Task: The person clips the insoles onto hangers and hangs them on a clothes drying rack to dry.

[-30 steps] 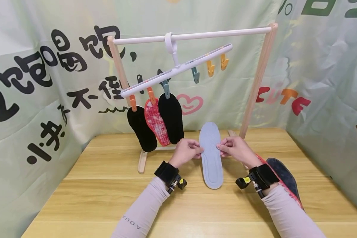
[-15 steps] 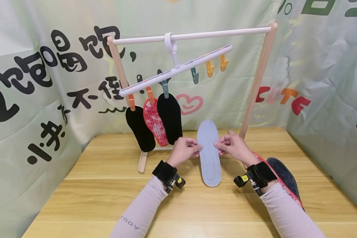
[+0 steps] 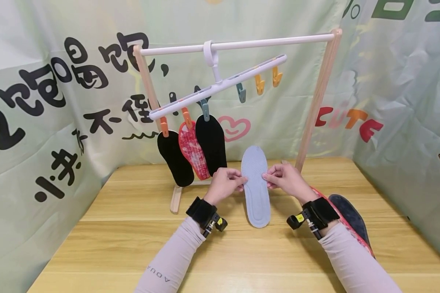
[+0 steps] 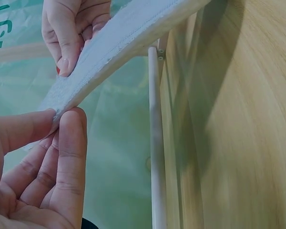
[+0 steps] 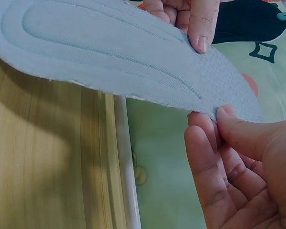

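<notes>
One grey insole (image 3: pixel 256 199) is being held right of centre in the head frame, the left hand (image 3: pixel 225 184) pinching its left edge, the right hand (image 3: pixel 287 180) pinching its right edge. Three clipped insoles (image 3: pixel 193 154) are hanging left of centre; a dark insole (image 3: pixel 352 213) is lying at lower right.

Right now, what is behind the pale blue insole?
Behind the pale blue insole, the head view shows the wooden table and printed backdrop; the left wrist view adds a white bar. Whatever the insole covers cannot be seen.
</notes>
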`<state>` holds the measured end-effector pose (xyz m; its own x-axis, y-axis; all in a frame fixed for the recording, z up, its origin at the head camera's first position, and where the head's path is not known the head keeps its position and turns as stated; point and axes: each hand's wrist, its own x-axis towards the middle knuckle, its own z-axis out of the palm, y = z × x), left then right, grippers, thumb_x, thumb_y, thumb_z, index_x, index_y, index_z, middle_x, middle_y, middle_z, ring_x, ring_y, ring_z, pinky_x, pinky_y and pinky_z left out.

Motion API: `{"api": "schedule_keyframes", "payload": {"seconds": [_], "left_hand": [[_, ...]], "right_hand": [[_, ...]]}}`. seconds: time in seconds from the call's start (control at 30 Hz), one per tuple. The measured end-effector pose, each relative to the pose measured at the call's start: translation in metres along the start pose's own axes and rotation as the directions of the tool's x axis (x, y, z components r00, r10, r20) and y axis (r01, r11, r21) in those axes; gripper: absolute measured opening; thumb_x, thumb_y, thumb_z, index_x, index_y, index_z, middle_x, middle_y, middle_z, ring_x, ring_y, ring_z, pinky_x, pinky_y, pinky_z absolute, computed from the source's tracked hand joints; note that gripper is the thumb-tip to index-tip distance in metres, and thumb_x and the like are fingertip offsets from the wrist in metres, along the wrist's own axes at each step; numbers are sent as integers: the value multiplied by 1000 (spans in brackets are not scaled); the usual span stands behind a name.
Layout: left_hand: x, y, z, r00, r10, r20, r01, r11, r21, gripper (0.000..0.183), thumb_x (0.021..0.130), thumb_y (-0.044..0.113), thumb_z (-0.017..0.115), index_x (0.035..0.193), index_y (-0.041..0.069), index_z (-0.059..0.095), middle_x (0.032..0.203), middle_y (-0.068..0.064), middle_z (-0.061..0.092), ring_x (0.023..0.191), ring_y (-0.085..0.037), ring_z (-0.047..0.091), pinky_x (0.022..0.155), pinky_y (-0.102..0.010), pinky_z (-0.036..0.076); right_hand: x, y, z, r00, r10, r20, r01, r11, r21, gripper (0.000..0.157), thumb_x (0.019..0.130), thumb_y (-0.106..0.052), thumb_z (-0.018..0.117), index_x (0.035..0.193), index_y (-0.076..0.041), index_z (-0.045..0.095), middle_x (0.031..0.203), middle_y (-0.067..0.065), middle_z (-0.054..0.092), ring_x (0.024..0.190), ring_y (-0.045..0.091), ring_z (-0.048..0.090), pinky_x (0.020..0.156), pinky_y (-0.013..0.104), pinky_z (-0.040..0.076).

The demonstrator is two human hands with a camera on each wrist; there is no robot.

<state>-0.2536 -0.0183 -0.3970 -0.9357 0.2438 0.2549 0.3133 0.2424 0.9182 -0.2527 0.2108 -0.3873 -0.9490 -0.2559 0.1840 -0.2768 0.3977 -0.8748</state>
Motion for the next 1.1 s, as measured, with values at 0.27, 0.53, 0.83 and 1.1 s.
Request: {"api": "schedule_keyframes", "payload": {"seconds": [0.27,0.53,0.83,1.1], "left_hand": [[1,-1,-2,999,38,-29,-38,999,-12,11,83,14,76,78,6,70,67,-5,69,58,-22,68,62,-45,57],[1,0,-2,995,93,-43,-91,995,48,12,84,15,75,79,6,70,66,-3,68,57,-20,68,60,-43,57],[3,2,-5,988,137,-69,-134,990,50,11,84,15,75,80,5,71,67,-2,69,55,-17,67,58,-38,57],[5,10,-7,987,132,-87,-132,991,12,10,84,13,75,81,4,71,69,-3,70,61,-27,69,57,-34,57]], "right_hand": [[1,-4,2,999,-30,-12,30,1000,-2,21,91,-10,67,90,10,61,73,19,67,67,33,67,60,33,57],[4,-4,1,999,-23,-24,23,999,22,24,91,-14,68,92,8,59,74,18,65,67,28,68,60,32,57],[6,-10,-5,999,-37,12,37,999,39,25,92,-19,67,94,6,61,80,18,67,75,36,67,65,34,57],[10,-21,-9,998,-57,9,57,997,-53,30,92,-28,67,98,2,62,83,13,68,75,26,68,65,30,57]]}}
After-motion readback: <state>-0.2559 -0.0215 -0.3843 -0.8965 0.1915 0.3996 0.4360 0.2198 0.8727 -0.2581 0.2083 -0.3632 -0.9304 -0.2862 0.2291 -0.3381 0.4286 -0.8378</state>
